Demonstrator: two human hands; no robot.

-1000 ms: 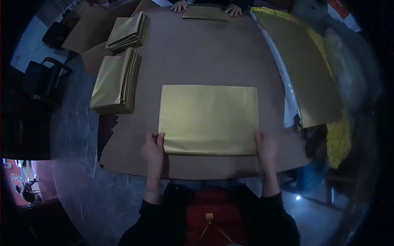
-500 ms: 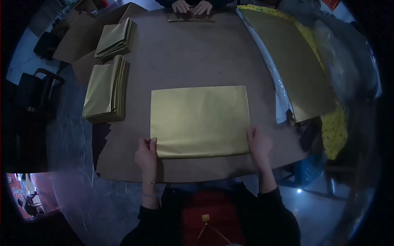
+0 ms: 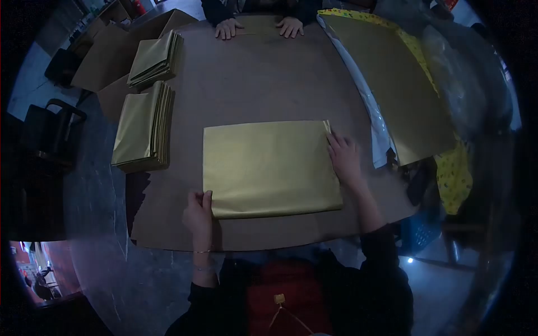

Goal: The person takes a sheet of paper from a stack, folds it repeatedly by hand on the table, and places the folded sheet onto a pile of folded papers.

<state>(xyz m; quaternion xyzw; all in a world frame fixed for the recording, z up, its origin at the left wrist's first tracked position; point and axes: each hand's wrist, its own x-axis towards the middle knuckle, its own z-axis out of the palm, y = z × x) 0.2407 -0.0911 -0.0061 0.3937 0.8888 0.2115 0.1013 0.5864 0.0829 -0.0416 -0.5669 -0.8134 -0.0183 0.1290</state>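
A folded gold sheet (image 3: pixel 269 171) lies flat on the brown-covered table (image 3: pixel 258 73) in front of me. My left hand (image 3: pixel 199 213) pinches its lower left edge between thumb and fingers. At the upper right corner, my right hand (image 3: pixel 344 159) has its fingers on the sheet's right edge, where a narrow strip stands slightly raised. The right thumb is hard to make out. Two piles of folded gold sheets, a nearer one (image 3: pixel 134 129) and a farther one (image 3: pixel 151 59), lie along the table's left side.
Across the table, a co-worker's two hands (image 3: pixel 227 28) rest on another gold sheet (image 3: pixel 258 25). Large flat gold sheets (image 3: pixel 392 84) lie at the right on white and yellow wrapping. An open cardboard box (image 3: pixel 112 50) stands beyond the left edge, and a blue crate (image 3: pixel 417 232) below right.
My right hand has moved up the sheet's right edge from the lower right to near the upper corner. My left hand keeps its hold. The co-worker's hands have spread apart.
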